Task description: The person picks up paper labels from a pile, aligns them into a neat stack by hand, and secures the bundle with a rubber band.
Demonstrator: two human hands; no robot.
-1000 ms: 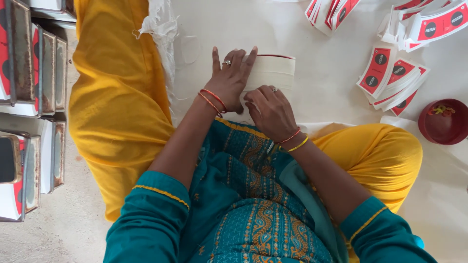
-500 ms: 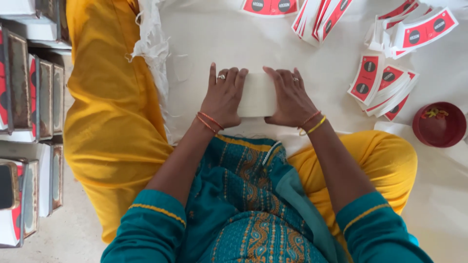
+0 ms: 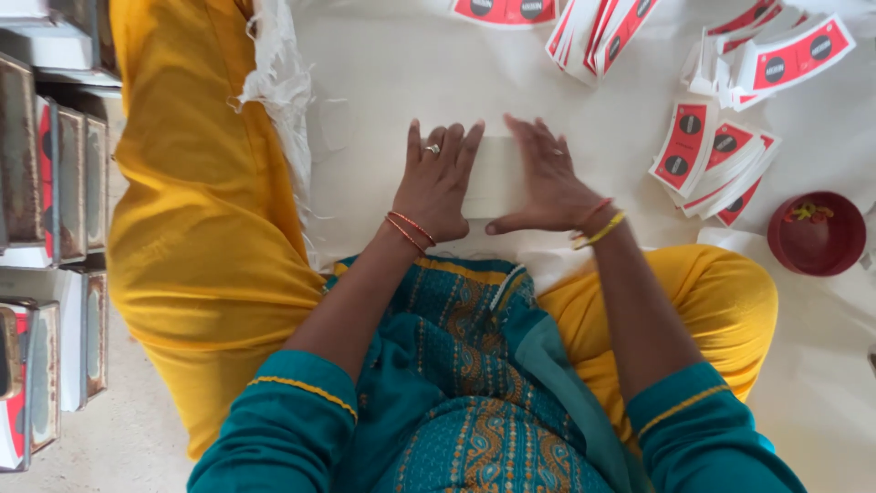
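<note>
Both hands are lying flat and spread, palms down, on a white folded card blank [image 3: 493, 175] resting on the white sheet [image 3: 383, 82] covering the floor, directly in front of the seated person. The left hand [image 3: 440, 187] is covering its left end; the right hand [image 3: 547, 183] is pressing its right end, thumb running along the near edge. Neither hand is pinching anything.

To press well, in my judgement, both palms should be bearing down evenly with edges aligned.

Fanned stacks of red-and-white printed cards [image 3: 716, 160] are lying to the right, more [image 3: 598, 27] beyond. A red bowl [image 3: 815, 233] is sitting further right. Finished boxes [image 3: 55, 183] are standing at the left. Nothing is obstructing the hands.
</note>
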